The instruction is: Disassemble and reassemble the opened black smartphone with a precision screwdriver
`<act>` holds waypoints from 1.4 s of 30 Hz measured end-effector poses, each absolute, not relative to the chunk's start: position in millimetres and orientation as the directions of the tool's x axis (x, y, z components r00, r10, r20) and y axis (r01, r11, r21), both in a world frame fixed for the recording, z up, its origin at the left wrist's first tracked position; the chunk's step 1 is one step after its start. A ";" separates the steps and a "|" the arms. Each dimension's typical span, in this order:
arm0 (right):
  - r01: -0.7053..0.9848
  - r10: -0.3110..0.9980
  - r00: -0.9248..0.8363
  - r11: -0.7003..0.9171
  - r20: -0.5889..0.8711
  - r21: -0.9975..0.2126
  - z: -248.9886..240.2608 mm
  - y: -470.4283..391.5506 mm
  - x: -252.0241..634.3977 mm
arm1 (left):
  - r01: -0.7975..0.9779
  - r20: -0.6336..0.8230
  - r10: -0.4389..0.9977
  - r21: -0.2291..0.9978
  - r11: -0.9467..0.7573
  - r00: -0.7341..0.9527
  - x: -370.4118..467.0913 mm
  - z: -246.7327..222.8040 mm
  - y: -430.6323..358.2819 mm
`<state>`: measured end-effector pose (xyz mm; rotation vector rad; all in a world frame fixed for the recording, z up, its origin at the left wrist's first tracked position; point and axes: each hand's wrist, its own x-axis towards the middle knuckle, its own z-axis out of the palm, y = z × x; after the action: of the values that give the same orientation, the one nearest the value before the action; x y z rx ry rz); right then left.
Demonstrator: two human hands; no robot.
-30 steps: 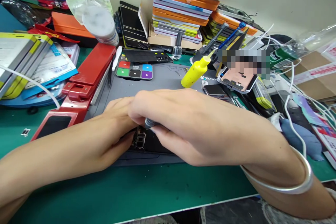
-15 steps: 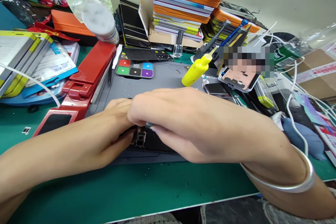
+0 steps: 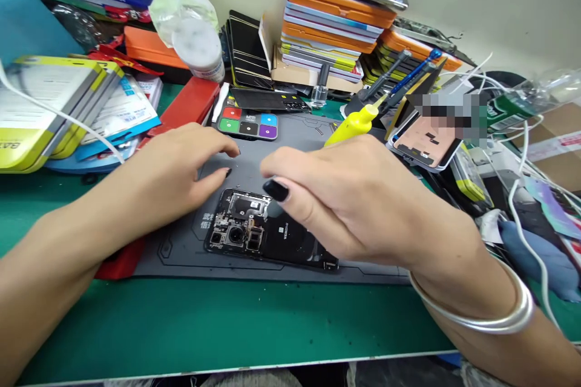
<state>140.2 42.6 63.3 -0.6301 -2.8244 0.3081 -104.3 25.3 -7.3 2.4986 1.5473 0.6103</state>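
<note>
An opened black phone lies on the grey mat, its camera lenses and inner parts exposed. Above and left of the phone is my left hand, thumb and forefinger apart with nothing between them. My right hand hovers over the phone's right half, fingers curled in and thumb pressed near the forefinger. Whatever it may hold is hidden behind the fingers. A yellow bottle stands just beyond my right hand. The coloured tray lies at the mat's far edge.
A red tool lies partly under my left arm. Yellow-edged boxes fill the left side. Stacked orange and white cases stand at the back. A pink-backed screen, white cables and a cardboard box are on the right.
My hands have moved apart, uncovering the phone. My left hand has shifted up and left and its fingers have opened. The view has shifted slightly.
</note>
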 end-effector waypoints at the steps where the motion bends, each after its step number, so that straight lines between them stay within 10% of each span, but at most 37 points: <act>1: 0.398 0.440 -0.878 0.890 0.188 -0.224 62.3 43.2 139.8 | 0.818 0.288 0.869 0.312 -0.482 0.402 -104.2 -9.6 25.4; 10: 0.338 0.374 -0.911 0.918 0.174 -0.206 54.2 40.4 133.3 | 0.795 0.289 0.847 0.307 -0.523 0.446 -102.3 -17.2 26.1; 15: 0.340 0.341 -0.849 0.937 0.405 -0.075 44.7 35.5 130.4 | 0.802 0.290 0.858 0.319 -0.505 0.425 -102.9 -17.2 26.6; 20: 0.313 0.380 -0.886 0.913 0.265 -0.262 45.4 40.4 130.1 | 0.816 0.239 0.869 0.306 -0.491 0.434 -102.4 -15.7 26.7; 42: 0.219 0.323 -0.864 0.931 0.385 -0.291 38.7 40.2 129.0 | 0.812 0.132 0.875 0.329 -0.483 0.467 -101.9 -12.3 29.6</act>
<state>129.0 40.2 38.7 -0.3915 -2.6517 0.3305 -101.9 29.6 -12.3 2.4948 1.4583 0.4178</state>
